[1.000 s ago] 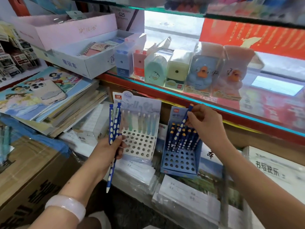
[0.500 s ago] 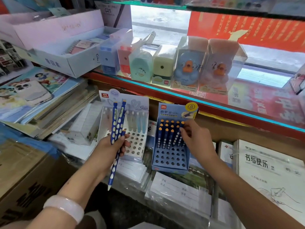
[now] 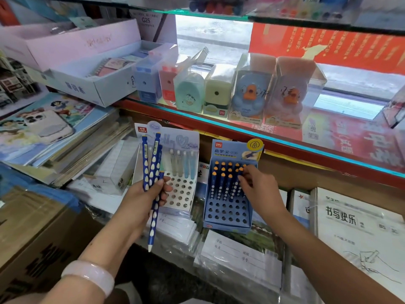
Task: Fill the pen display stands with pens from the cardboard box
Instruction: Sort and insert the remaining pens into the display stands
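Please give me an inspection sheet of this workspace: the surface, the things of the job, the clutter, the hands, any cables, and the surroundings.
Surface: counter covered with wrapped booklets; little bare area shows.
Job's things: blue pen stand, back rows filled, front holes empty; white pen stand with a few pastel pens at the back; cardboard box at lower left.
Clutter: phone on a stack of books.
Hands: left hand holds a bundle of blue pens; right hand has its fingertips at the pens in the blue stand.
Cables: nothing seen.
Surroundings: glass shelf above with boxed pencil sharpeners.
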Demonstrator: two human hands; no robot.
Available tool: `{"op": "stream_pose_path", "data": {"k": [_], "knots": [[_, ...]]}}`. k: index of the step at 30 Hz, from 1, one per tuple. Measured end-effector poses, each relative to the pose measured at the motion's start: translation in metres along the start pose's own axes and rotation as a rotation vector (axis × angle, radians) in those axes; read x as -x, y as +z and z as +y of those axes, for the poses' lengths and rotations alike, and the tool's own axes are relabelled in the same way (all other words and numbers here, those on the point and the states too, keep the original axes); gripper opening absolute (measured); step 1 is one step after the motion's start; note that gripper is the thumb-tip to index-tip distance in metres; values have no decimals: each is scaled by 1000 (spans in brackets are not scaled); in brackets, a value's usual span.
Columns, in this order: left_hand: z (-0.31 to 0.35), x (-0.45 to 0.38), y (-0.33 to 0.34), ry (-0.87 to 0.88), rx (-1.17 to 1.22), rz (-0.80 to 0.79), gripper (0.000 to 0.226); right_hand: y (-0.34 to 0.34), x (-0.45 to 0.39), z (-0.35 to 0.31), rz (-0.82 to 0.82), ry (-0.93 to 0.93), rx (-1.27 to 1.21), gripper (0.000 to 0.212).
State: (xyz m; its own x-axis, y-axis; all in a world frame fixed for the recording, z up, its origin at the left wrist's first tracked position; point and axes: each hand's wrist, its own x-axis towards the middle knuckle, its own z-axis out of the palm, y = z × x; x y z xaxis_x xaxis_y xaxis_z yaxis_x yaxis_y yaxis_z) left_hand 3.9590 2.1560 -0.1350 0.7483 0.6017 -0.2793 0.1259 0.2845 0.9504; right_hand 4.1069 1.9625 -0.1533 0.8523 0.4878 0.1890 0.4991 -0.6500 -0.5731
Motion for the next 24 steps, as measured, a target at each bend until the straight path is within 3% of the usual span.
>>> {"op": "stream_pose_path", "data": {"k": [5,15,20,22,24], "knots": [[1,5,0,1,9,-31,16,3,3,-1,27,-10,-35,19],[1,4,-4,-24,75,-45,17,10,6,6,-66,28,36,23],[2,5,-4,-43,75,-57,16,1,9,-22,133,18,-45,16],[3,7,-1,-39,62,-84,15,2,7,-45,39,12,-233,14],[5,10,2,-27,42,-116,13,10,5,-71,-170,2,-406,16]]}}
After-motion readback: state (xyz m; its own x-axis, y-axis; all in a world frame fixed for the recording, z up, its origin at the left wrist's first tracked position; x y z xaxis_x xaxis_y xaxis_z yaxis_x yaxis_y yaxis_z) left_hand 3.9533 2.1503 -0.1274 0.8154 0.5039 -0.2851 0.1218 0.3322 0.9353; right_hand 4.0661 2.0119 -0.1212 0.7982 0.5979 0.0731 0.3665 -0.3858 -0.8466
